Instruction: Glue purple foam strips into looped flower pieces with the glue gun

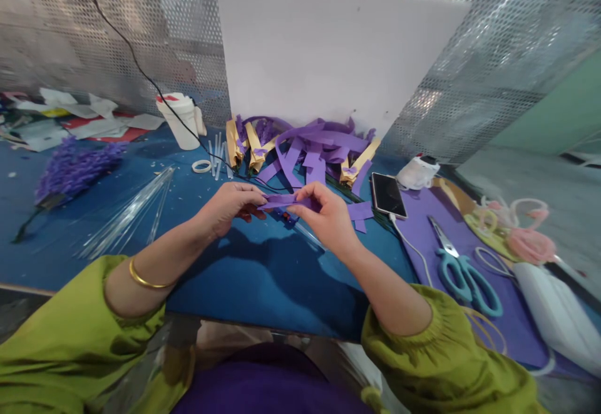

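Note:
A short purple strip (280, 200) is stretched between my two hands over the front middle of the blue table. My left hand (231, 207) pinches its left end between thumb and fingers. At the other end, my right hand (323, 213) grips it with the thumb and index finger. Just below the strip lies a glue gun (287, 217), mostly hidden, with a clear glue stick (310, 237) reaching toward the right wrist. Behind the hands is a heap of purple strips (317, 144), beside small yellow-wrapped bundles (256, 151) with purple bits.
Teal-handled scissors (462, 270) and a phone (388, 195) on a cable lie to the right. Clear thin sticks (134, 210), a purple flower bunch (75, 170) and a white cup (181, 119) are left. A white board (338, 51) leans behind; a black cord (136, 57) hangs across.

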`<act>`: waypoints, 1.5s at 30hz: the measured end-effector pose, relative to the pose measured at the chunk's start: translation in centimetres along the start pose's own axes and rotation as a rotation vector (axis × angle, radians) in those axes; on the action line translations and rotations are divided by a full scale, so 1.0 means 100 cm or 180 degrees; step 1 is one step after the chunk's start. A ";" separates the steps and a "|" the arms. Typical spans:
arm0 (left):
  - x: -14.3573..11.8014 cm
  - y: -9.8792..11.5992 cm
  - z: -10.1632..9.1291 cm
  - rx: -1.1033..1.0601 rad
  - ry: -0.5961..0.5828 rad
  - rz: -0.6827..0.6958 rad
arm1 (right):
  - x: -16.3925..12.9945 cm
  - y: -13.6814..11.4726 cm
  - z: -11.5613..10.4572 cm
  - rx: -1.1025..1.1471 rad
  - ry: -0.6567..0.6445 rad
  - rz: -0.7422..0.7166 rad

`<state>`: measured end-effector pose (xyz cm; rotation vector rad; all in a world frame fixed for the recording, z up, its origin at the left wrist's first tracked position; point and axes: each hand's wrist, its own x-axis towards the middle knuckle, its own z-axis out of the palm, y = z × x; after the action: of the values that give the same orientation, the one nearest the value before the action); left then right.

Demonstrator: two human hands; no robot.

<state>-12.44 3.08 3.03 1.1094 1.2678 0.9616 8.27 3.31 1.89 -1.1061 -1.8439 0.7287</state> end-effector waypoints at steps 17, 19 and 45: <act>-0.001 -0.002 -0.002 -0.0020 -0.0288 0.0479 | 0.006 0.007 -0.002 0.0747 0.0348 0.0461; -0.003 -0.001 0.000 0.0174 -0.0204 0.0970 | 0.007 0.006 -0.004 0.0735 0.0379 0.0421; -0.002 -0.012 0.009 0.0016 0.0652 0.1424 | 0.000 -0.003 0.001 0.0621 0.0544 -0.0081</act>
<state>-11.58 2.53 1.89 1.3569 1.2050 1.4363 8.06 3.23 2.06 -0.9856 -1.6044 0.7579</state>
